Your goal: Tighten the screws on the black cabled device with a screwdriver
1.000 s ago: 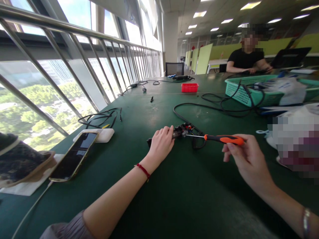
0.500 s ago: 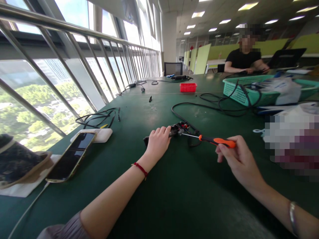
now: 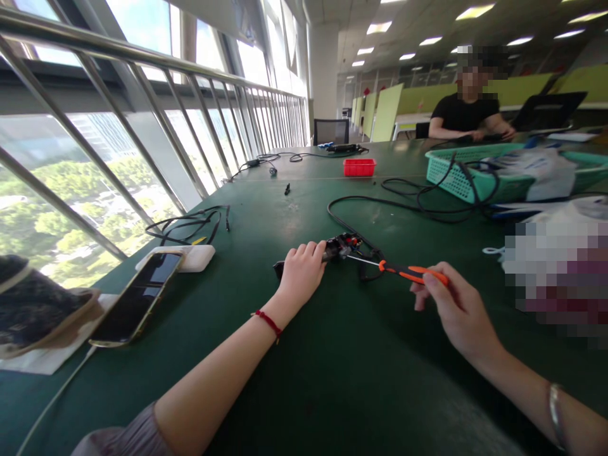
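Wide green table [image 3: 332, 380], railing [image 3: 142, 58] along left edge, screwdriver [image 3: 405, 272] in right hand [image 3: 463, 310]

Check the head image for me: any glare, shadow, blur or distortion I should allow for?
Head view: the windows at left glare near-white; the black device under the left hand is dark, its fine detail unreadable; a soft shadow lies on the table below the right hand; pixel blocks hide part of the bag.

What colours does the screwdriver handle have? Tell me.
The screwdriver handle is orange and black; it shows in the head view.
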Demonstrator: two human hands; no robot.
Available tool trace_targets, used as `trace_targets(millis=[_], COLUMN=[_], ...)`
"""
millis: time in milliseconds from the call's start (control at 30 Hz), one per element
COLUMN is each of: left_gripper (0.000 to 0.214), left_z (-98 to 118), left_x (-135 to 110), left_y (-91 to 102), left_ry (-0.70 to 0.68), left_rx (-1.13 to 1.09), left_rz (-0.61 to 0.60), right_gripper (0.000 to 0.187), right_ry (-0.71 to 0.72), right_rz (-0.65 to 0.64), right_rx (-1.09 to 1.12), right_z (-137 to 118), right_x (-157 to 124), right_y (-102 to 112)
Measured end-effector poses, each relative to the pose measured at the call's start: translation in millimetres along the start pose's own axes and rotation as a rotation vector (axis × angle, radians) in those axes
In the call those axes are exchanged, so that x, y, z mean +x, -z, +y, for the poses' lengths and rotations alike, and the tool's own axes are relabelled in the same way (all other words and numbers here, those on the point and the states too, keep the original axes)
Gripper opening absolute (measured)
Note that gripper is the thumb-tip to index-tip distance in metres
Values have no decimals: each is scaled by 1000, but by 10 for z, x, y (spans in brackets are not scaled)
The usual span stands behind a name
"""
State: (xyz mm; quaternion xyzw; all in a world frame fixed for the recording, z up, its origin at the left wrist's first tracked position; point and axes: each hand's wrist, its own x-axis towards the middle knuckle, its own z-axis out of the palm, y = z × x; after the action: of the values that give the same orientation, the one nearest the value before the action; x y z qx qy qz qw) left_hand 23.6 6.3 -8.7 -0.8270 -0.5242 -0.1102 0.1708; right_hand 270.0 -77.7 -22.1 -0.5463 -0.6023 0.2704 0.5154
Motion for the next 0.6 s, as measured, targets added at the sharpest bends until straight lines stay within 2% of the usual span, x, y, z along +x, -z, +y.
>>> trace_targets(millis=[67, 233, 400, 467, 600], left_gripper=[38, 39, 39, 38, 38], left_z=[-2, -2, -1, -3, -2], left_x=[1, 2, 3, 3, 2], left_y=[-6, -10, -1, -1, 4], left_ry=[-3, -1, 1, -1, 3], left_rx=[0, 2, 9, 9, 12], left_rz=[-1, -8, -6, -7, -12], right_gripper=[28, 26, 49, 45, 24], right_ry=[16, 50, 93, 83, 45], right_rz=[16, 39, -47, -48, 12], right_rx=[37, -5, -159, -151, -45], right_z=[-5, -50, -87, -82, -56], right_x=[-1, -4, -6, -8, -14], right_y=[-14, -12, 6, 0, -18])
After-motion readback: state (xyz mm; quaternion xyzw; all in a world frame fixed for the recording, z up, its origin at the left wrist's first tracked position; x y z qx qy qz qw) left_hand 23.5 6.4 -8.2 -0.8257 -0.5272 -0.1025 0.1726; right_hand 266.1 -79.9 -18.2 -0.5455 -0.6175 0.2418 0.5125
